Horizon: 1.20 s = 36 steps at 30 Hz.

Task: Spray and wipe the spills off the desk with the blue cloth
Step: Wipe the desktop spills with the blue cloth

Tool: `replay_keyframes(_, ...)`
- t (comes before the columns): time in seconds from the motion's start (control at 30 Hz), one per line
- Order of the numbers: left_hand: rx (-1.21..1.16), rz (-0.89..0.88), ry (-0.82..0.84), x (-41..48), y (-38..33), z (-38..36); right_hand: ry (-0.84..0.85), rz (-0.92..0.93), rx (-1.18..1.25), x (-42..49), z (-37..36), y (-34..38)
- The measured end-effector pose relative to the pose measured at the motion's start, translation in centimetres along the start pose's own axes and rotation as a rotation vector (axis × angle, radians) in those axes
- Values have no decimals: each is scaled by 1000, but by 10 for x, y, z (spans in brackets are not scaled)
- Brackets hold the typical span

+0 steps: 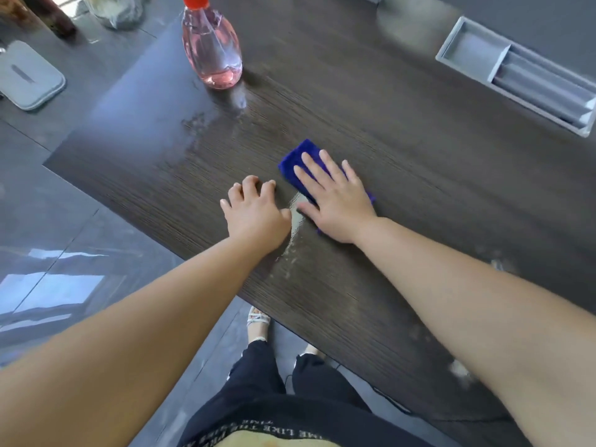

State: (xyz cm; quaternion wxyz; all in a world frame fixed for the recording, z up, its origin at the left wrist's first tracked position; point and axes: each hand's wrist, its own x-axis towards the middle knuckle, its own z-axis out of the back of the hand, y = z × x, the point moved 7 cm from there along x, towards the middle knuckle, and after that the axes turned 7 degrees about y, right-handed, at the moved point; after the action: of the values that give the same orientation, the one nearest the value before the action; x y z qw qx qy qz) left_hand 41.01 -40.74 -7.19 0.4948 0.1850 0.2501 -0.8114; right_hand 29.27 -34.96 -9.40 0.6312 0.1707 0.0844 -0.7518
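Near the desk's (403, 117) middle, the right hand (335, 201) lies flat on the cloth (298, 156), fingers straight and spread, palm pressing it to the dark wood. Only the cloth's far corner and a sliver by the wrist show; the rest is under the hand. Just left of it, clear of the cloth, the left hand (258, 214) rests on the desk with fingers loosely bent, tips on the wood, holding nothing. Between the two hands a pale wet streak (295, 221) trails toward the near edge. Farther out, a hazy wet patch (200, 124) lies before the bottle (211, 50) — clear, with pink liquid, its red top cut off by the upper edge. Pale spots (459, 369) by the right forearm are blurred. At far right a grey tray (516, 75) is sunk into the desk, its end cropped. Off the desk at left lies a grey pad (29, 75); the things beyond it are cut off and hard to make out. Below, dark trousers (254, 372) carry upside-down writing — "ME LIKE THE" can be read, the rest cannot — and a sandal (257, 321) shows on the floor (64, 221).
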Motion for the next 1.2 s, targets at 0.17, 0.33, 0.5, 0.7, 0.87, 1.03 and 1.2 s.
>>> replay_keyframes(0.17,8,-51,103,-1,5,4,-18,-291,86,32,17,-80)
replay_keyframes(0.33,-33,-49,131,0,13,13,-21,-177,52,43,18,-13)
replay_keyframes(0.5,52,-84,184,-1,15,10,30,55,-30,72,33,-30)
replay_keyframes(0.7,58,-57,223,2,6,9,-39,-305,79,83,35,-27)
replay_keyframes(0.87,116,-60,239,4,5,5,15,36,-29,95,42,-31)
replay_keyframes(1.03,111,-28,215,5,3,-1,-63,-516,197,75,37,-94)
replay_keyframes(1.2,138,-3,192,4,0,-7,-29,-90,-2,46,21,-37)
